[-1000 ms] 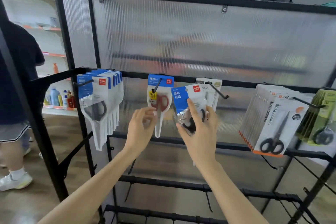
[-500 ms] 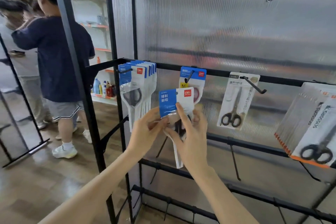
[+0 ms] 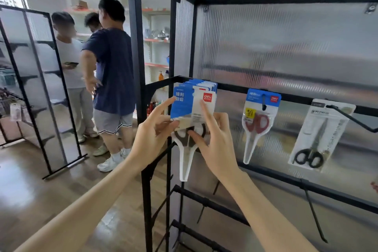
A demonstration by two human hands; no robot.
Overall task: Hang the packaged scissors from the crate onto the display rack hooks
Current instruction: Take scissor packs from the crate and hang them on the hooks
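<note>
Two hands hold one packaged pair of scissors (image 3: 191, 120) in front of the leftmost hook of the display rack (image 3: 266, 172). The left hand (image 3: 152, 137) pinches the lower left corner of the blue card between thumb and curled fingers, with the index finger stretched up along the card's edge. The right hand (image 3: 214, 139) grips the plastic blister, the thumb pressed on the dark handles and the index finger lying straight up the white part of the card.

Half a second ago the pack was in front of the second hook, before the red-handled scissors (image 3: 258, 120); now it is carried left and sits just in front of the stack of same packs (image 3: 201, 86) with blue cards. This probably means the person chooses the hook with the matching product, and threading the hole over the hook is still to be done; the hook tip itself is hidden behind the card.

The pack has a blue and white card on top with a red logo, and a clear shell narrowing down to a point around the blades.

Farther right hangs a black-handled pair (image 3: 319, 135). Behind the rack, three people (image 3: 110, 80) stand on the wooden floor.
</note>
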